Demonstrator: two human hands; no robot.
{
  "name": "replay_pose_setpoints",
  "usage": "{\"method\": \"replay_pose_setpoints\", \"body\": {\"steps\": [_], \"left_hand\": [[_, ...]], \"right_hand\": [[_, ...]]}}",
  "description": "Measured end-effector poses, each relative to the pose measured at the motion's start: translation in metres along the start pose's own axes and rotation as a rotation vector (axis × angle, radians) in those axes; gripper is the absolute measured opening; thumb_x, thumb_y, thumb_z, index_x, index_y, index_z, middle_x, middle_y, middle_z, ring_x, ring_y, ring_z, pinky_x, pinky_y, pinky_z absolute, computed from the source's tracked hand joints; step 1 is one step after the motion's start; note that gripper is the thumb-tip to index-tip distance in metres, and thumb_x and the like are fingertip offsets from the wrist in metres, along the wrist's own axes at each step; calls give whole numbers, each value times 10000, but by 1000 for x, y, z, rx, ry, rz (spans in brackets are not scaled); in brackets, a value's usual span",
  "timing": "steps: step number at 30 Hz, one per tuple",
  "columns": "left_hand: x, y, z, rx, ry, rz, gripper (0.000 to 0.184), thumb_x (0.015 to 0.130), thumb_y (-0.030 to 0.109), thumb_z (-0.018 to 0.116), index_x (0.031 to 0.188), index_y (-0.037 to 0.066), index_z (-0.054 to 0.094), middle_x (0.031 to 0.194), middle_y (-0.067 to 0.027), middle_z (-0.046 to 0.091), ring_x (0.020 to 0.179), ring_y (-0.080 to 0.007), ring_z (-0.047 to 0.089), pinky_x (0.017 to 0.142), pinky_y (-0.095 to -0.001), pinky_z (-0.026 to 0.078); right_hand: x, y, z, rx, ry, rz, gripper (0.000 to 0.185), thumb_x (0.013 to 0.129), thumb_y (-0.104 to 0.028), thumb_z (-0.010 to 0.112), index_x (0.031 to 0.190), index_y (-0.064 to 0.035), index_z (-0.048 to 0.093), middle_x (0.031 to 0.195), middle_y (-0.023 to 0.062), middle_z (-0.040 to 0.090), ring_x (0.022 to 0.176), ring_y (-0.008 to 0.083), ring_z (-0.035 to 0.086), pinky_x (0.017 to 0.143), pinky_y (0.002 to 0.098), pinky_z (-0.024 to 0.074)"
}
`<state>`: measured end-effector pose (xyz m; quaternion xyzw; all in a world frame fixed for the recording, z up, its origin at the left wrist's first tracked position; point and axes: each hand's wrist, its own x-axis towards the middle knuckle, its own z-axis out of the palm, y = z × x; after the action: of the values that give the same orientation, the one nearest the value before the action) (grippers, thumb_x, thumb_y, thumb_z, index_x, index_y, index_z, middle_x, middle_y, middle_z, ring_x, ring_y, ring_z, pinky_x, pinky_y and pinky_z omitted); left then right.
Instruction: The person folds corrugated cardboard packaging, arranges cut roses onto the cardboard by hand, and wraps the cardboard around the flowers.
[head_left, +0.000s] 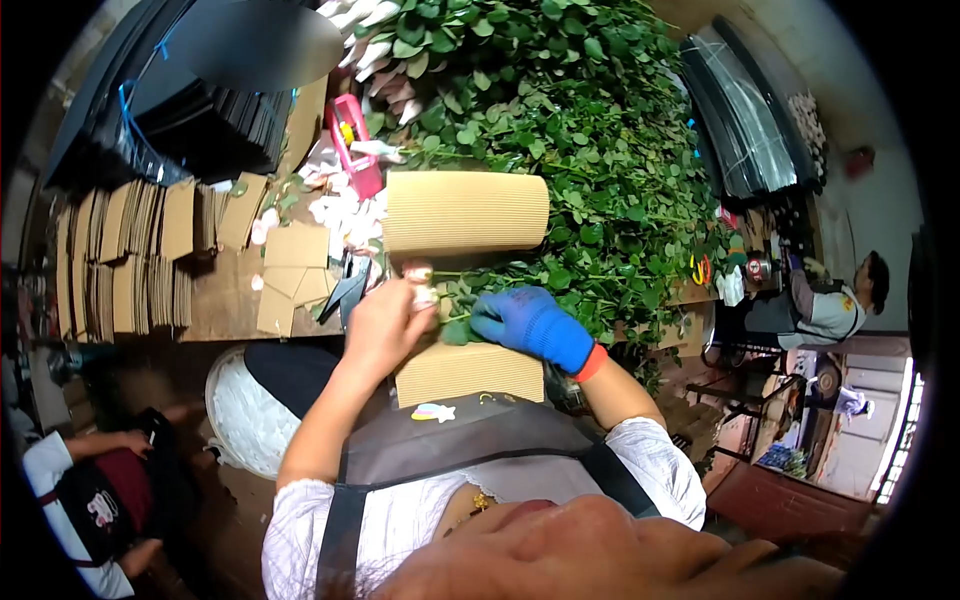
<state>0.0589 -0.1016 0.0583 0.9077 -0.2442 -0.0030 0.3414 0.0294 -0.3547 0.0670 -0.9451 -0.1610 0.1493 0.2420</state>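
Note:
My left hand, bare, has its fingers closed around small pinkish rose blooms near the middle of the view. To its right, my right hand wears a blue knitted glove with an orange cuff. Its fingers are curled on green stems with leaves. Below both hands lies a tan corrugated cardboard sheet against my apron. Another corrugated sheet, curved, lies just beyond them. Black-handled scissors rest beside my left hand.
Leafy rose stems heap over the table's centre and right. A pink tape dispenser stands beyond my left hand. Cardboard pieces and stacked cardboard lie left. A white bucket is below. Other people are at left and right.

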Motion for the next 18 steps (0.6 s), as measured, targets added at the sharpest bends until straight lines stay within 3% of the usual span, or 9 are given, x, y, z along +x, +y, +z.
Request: {"method": "replay_pose_setpoints", "body": {"steps": [3,5,7,9,10,12,14,15,18], "left_hand": [[-48,-16,-42,84,164,-398,282,796,246,765,873,54,572,805,-149,635,751,-361,641,670,-441,509],[-100,-42,-63,311,137,-494,247,815,220,723,900,47,569,823,-166,644,762,-393,648,669,-479,508],[-162,-72,-76,604,-374,-830,303,830,289,693,958,28,609,871,-188,701,859,-397,683,753,-499,532],[-189,-78,-89,549,-929,-951,652,744,524,781,1129,14,650,970,-178,743,962,-362,708,851,-461,547],[-193,-75,-84,520,-901,-985,710,710,583,800,1124,26,651,1009,-187,737,991,-366,699,862,-449,541],[-182,-63,-77,399,-677,-902,678,737,553,792,1127,20,640,1046,-200,720,1000,-376,686,857,-453,534],[-169,-72,-59,440,-447,-736,627,767,518,776,1120,20,631,931,-189,709,915,-378,687,806,-449,530],[-153,-62,-59,412,-319,-619,501,813,412,766,1091,18,625,981,-186,700,927,-372,676,788,-441,530],[-120,-51,-58,312,-155,-488,427,829,327,770,1089,20,627,1010,-178,694,923,-361,672,792,-433,531]], "right_hand": [[-8,13,-43,88,38,0,231,909,-362,652,997,-164,730,900,113,725,802,312,704,728,381,557],[-2,28,-81,143,197,80,269,905,-415,632,1001,-183,728,936,95,733,826,315,706,742,406,557],[22,57,-106,63,418,242,286,911,-441,601,1017,-200,714,955,84,733,838,324,700,744,432,553],[66,118,-106,-176,586,311,269,931,-365,564,1093,-192,693,977,105,730,875,331,698,774,427,551],[90,156,-93,-332,658,295,270,942,-311,538,1132,-181,679,991,121,729,901,338,696,790,424,549],[135,210,-70,-705,556,360,301,922,-217,505,1173,-134,650,1024,158,710,972,362,672,834,432,533],[158,248,-44,-783,445,312,357,854,-219,570,1189,-128,655,1073,167,687,992,363,658,855,457,526],[164,255,-41,-821,389,283,392,821,-220,603,1197,-125,657,1098,172,676,1001,364,650,865,470,522],[155,217,-93,-517,543,303,327,790,-170,612,1104,-97,669,1019,173,678,993,369,645,848,456,520]]}}
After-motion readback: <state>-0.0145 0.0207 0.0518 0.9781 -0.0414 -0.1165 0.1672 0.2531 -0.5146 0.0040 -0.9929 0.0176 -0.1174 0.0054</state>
